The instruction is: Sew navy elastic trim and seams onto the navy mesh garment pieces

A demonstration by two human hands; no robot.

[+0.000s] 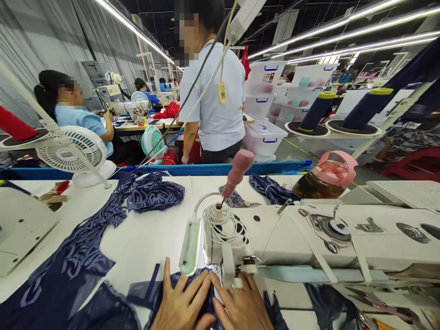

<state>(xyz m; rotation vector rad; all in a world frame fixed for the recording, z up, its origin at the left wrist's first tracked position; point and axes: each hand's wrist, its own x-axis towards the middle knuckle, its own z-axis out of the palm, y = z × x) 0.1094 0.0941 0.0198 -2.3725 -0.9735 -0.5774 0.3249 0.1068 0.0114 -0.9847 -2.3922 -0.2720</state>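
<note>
Navy lace fabric lies under the needle area of a white sewing machine. My left hand rests flat on this fabric with its fingers spread. Beside it, my right hand also presses on the cloth, fingers stretched toward the presser foot, some of them partly hidden behind the machine head. The index fingertips of both hands nearly meet in front of the needle. A small lamp on a bent neck lights the spot. More navy lace pieces lie to the left of my left hand.
A pink-handled screwdriver stands upright in the machine's top. Behind the machine are a bundle of lace and a pink-lidded jar. Navy thread cones stand at right, a white fan at left. A person stands beyond the table.
</note>
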